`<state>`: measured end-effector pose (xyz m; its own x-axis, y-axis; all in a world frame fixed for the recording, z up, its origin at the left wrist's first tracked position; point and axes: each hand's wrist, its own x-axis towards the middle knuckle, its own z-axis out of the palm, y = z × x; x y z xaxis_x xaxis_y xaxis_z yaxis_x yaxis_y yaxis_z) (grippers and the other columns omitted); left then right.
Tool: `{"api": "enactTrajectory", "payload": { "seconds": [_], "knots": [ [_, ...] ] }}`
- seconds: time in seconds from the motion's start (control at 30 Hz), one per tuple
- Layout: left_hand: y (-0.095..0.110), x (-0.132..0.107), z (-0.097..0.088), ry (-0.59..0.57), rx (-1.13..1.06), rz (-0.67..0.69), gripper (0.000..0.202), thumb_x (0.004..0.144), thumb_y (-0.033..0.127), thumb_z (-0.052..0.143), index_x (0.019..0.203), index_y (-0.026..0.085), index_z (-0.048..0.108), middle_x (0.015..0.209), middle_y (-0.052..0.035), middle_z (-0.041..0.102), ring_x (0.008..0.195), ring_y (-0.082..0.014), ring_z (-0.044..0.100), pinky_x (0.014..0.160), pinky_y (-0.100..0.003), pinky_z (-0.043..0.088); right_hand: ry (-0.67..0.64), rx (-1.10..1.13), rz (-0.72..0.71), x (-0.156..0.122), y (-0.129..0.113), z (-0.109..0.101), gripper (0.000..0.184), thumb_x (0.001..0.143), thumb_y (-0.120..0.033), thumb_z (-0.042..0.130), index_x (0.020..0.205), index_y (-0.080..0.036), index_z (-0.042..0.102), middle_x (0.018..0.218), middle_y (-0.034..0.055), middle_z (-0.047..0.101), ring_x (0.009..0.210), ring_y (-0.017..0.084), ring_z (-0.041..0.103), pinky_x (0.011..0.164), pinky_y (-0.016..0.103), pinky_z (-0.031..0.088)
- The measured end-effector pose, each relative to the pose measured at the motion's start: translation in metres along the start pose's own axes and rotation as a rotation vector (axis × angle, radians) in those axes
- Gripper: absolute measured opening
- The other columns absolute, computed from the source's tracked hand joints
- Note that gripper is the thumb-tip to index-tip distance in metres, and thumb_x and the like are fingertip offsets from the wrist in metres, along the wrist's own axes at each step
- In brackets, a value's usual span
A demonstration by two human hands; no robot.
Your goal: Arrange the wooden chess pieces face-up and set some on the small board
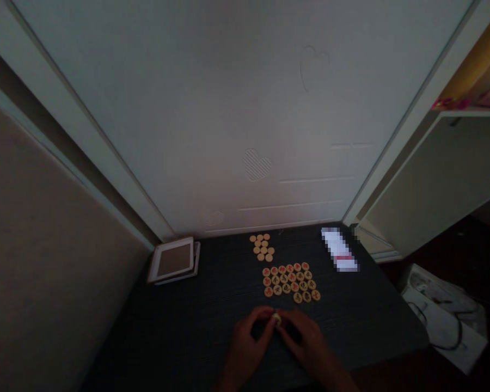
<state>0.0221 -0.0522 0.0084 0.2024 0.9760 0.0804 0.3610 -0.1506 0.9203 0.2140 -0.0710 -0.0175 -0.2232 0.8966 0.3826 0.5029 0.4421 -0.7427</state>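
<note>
Disc (277, 319) at the frame's lower centre, pinched between left hand (248, 336) and right hand (308, 333); light rim pressure should suit it. Keep both hands clear of the printed discs (292, 277) just above.

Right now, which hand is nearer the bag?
The right hand: it is left of the bag, over the table; the left hand is farther left.
</note>
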Motion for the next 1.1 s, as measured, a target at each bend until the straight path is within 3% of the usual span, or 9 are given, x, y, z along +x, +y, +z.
{"api": "enactTrajectory", "payload": {
  "seconds": [0.17,0.4,0.67,1.1],
  "knots": [
    [0.005,0.000,0.000,-0.009,0.011,0.007,0.016,0.095,0.038,0.064,0.101,0.026,0.074,0.096,-0.0026,0.081,0.091,-0.0213,0.076,0.088,-0.031,0.059,0.026,-0.039,-0.056,-0.001,0.002,0.003,0.028,0.102,-0.033,0.058,0.129,-0.027,0.064,0.107,0.0062,0.077,0.092,0.020,0.075,0.085,0.030,0.063],
    [0.010,0.002,-0.002,0.003,-0.008,-0.035,0.011,0.082,0.031,0.077,0.089,0.023,0.073,0.085,-0.0011,0.080,0.082,-0.0211,0.075,0.080,-0.029,0.059,0.000,-0.089,-0.125,-0.003,-0.002,0.000,0.031,0.104,-0.033,0.054,0.133,-0.025,0.062,0.103,0.0075,0.076,0.090,0.020,0.075,0.082,0.031,0.063],
    [0.013,0.004,-0.006,-0.033,-0.045,-0.064,0.026,0.096,0.043,0.062,0.084,0.022,0.072,0.084,-0.0042,0.080,0.083,-0.0225,0.075,0.081,-0.032,0.058,-0.027,-0.078,-0.110,-0.001,-0.004,-0.001,0.031,0.104,-0.032,0.055,0.133,-0.026,0.062,0.101,0.0071,0.075,0.088,0.021,0.074,0.080,0.033,0.063],
    [0.013,0.002,-0.007,-0.079,-0.096,-0.045,0.021,0.097,0.037,0.062,0.110,0.023,0.071,0.106,-0.0077,0.080,0.099,-0.0225,0.075,0.095,-0.034,0.058,-0.048,-0.095,-0.041,0.000,-0.003,-0.002,0.039,0.106,-0.032,0.048,0.145,-0.028,0.053,0.113,0.0087,0.074,0.100,0.023,0.073,0.091,0.036,0.062]
  ]
}}
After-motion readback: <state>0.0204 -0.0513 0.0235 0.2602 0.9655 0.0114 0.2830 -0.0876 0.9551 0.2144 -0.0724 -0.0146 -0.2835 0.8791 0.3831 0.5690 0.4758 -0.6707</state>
